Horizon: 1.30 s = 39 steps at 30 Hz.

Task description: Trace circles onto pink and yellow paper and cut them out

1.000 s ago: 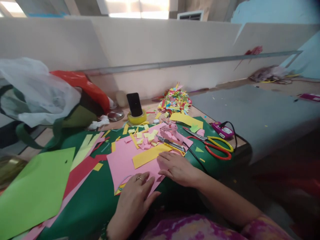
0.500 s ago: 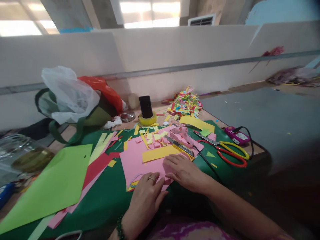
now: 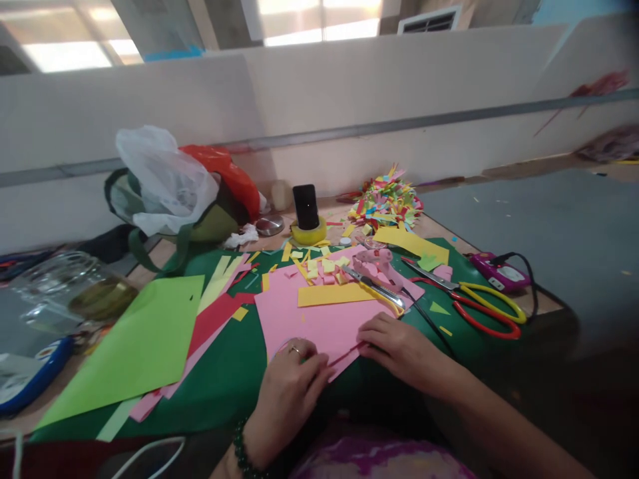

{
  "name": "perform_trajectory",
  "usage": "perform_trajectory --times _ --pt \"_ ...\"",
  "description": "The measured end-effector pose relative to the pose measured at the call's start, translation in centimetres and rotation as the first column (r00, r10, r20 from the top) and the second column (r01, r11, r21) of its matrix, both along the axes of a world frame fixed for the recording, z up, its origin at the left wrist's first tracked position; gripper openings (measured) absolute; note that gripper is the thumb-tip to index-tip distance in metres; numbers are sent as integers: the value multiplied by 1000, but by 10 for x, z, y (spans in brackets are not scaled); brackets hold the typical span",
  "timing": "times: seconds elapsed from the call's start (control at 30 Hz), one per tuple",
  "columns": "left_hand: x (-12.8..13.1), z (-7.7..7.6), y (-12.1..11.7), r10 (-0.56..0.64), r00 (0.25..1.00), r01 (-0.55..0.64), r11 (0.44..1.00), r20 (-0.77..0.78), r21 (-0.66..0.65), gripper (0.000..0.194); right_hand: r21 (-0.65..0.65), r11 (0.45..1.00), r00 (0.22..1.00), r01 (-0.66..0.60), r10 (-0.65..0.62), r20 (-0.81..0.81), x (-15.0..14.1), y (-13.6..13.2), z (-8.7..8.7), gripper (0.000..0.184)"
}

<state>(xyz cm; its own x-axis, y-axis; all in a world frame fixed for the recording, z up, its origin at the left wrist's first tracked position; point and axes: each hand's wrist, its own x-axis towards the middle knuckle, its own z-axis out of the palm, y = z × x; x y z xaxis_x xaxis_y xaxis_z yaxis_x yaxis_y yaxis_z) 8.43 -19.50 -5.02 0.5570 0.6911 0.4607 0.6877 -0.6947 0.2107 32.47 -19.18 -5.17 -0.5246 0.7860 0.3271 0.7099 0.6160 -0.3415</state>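
Note:
A thin dark-red strip (image 3: pixel 345 356), perhaps paper, runs between my two hands over the front part of a pink paper sheet (image 3: pixel 284 319). My left hand (image 3: pixel 292 379), with a ring and a green bead bracelet, pinches its near end. The fingers of my right hand (image 3: pixel 394 349) are closed on the other end. Just beyond them lies a yellow paper strip (image 3: pixel 332 295). A box cutter (image 3: pixel 377 287) rests close to my right hand, with a pink glue gun (image 3: pixel 374 263) behind it. Small cut paper pieces (image 3: pixel 324 268) are scattered on the sheet.
Scissors (image 3: pixel 462 287) with red and yellow handles lie at the right, near a purple device (image 3: pixel 499 271) with a cable. A green sheet (image 3: pixel 134 346) covers the left side. A phone (image 3: pixel 305 206) leans upright on a tape roll (image 3: pixel 308 231). Behind is a paper-strip pile (image 3: pixel 387 199).
My right hand has moved right, away from my left, and the thin dark-red strip now shows between them. The whole view has shifted, so the table's things appear farther right.

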Motion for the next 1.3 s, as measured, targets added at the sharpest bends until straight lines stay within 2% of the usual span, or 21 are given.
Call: perform_trajectory --times 0.17,0.33,0.47,0.5,0.63,0.77,0.9,1.07,1.23,1.3 --pt "-18 1 9 82 992 -91 992 98 92 29 159 979 990 129 -117 -83 18 -7 7 21" --pt "-22 4 8 54 990 -67 992 130 102 26 116 981 983 156 -142 -117 19 -13 8 20" --pt "-7 7 3 44 996 -54 991 78 126 57 180 975 991 129 -119 -66 12 -9 -5 30" --pt "-2 6 3 31 999 -34 994 35 105 55 186 973 991 137 -131 -40 12 -6 -9 32" --pt "9 -2 4 -54 992 54 999 -110 1 15 136 969 974 204 -215 70 19 3 -17 19" --pt "9 -11 10 -102 988 112 991 -119 76 28 63 947 937 316 -322 134 27 10 -8 16" --pt "7 -9 17 -165 983 175 976 -82 131 35 25 947 934 321 -320 157 28 14 0 15" --pt "5 -7 18 -217 976 220 965 -32 145 30 163 950 963 265 -269 6 25 0 -7 12" --pt "-5 -6 10 -179 981 172 980 69 100 27 214 955 975 203 -176 -137 18 -17 -7 23" --pt "-11 4 13 -72 994 68 996 77 54 28 222 960 982 171 -148 -115 17 -15 0 24"
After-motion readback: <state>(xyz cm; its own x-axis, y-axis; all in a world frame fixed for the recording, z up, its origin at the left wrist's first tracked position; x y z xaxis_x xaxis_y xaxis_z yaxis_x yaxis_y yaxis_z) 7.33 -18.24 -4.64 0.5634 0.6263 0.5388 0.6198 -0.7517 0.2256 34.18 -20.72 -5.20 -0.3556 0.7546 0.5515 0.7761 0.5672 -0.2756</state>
